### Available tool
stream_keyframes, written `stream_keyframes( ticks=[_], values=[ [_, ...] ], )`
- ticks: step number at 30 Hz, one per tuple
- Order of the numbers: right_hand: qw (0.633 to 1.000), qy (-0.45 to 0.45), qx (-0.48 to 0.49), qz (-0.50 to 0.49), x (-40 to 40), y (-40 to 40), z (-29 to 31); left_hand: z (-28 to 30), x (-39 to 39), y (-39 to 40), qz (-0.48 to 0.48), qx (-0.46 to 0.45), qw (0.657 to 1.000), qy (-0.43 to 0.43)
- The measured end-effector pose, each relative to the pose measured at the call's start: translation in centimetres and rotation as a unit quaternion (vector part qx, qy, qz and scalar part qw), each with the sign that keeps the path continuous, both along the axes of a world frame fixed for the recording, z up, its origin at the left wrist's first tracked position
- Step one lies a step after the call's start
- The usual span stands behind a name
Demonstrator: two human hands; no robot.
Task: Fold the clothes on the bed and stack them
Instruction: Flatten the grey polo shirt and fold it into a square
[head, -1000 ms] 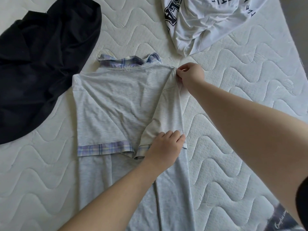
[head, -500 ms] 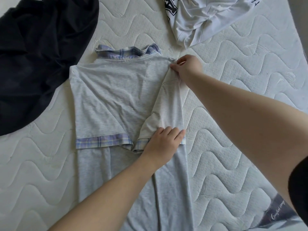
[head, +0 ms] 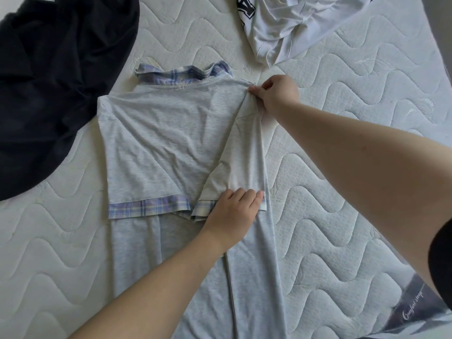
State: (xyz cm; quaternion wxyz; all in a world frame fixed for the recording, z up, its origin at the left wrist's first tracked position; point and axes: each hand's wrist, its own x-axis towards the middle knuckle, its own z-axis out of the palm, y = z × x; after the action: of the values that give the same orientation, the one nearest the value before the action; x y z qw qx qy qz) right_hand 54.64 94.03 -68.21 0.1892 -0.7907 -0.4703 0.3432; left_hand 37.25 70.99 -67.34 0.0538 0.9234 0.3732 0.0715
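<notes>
Hands: right (head: pixel 275 94) pinches soft grey shirt (head: pixel 156 143); left (head: pixel 232 211) presses flat.

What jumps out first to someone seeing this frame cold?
The grey shirt with plaid collar and cuffs, spread in the middle of the quilted mattress, both sleeves folded in. The right hand pinches its shoulder fold while the left hand presses flat on the folded sleeve's cuff. A black garment lies heaped at upper left, and a white printed garment is crumpled at the top.

Grey shirt (head: pixel 156 143) hem beyond bottom edge
</notes>
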Motion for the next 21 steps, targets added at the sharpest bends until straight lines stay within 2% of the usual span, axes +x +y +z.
stream_keyframes(
  ticks=[2, 5, 7, 8, 11, 14, 16, 21],
  values=[
    [1.000, 0.000, -0.001, -0.002, 0.1, 0.0, 0.5, 0.2, 0.1, 0.2, 0.015, -0.020, 1.000, -0.008],
    [0.996, 0.061, 0.024, -0.057, 0.4, -1.8, 1.7, 1.3, -0.3, 0.7, 0.005, -0.089, 0.991, -0.099],
    [0.994, 0.025, 0.068, -0.076, 0.4, -4.2, 2.8, 2.3, -1.2, 1.9, 0.016, -0.085, 0.983, -0.162],
    [0.993, -0.004, 0.092, -0.067, 0.1, -5.8, 3.3, 2.6, -1.7, 2.7, 0.046, -0.066, 0.983, -0.164],
    [0.988, -0.032, 0.139, 0.054, -2.8, -10.5, 3.9, 2.7, -3.4, 4.3, 0.196, -0.038, 0.977, -0.075],
    [0.962, -0.111, 0.114, 0.222, -6.1, -12.8, 2.1, 1.4, -4.1, 3.3, 0.218, -0.094, 0.970, 0.056],
    [0.951, -0.155, 0.076, 0.256, -6.7, -12.8, 0.3, 0.2, -4.5, 2.3, 0.210, -0.121, 0.962, 0.128],
    [0.932, -0.214, 0.077, 0.283, -5.5, -12.0, -2.4, -1.7, -5.0, 2.1, 0.216, -0.129, 0.955, 0.159]
  ],
)
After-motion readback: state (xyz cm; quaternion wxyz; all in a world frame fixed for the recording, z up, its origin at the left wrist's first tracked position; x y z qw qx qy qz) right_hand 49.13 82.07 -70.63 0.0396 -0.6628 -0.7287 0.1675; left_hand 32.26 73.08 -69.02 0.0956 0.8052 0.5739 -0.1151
